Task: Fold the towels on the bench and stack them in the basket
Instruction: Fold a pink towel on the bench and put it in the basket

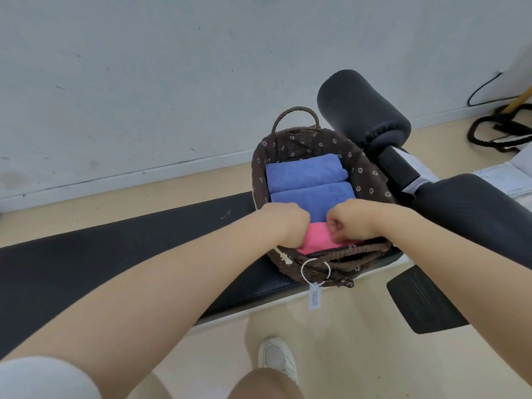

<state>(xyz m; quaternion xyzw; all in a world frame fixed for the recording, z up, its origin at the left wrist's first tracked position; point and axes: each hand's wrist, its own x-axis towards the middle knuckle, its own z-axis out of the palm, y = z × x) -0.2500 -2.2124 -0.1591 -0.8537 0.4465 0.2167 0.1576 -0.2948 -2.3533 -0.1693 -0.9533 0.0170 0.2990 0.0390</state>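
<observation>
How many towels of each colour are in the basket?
Blue folded terry towels: 2, the far one and the near one
Pink folded terry towel: 1, with the left hand and the right hand on it
Total: 3

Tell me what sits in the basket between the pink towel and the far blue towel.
A second folded blue towel, seen in the head view, lies between the pink towel and the far blue towel.

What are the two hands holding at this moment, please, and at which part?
Both hands, left and right, grip the pink towel at its far edge, setting it into the basket.
</observation>
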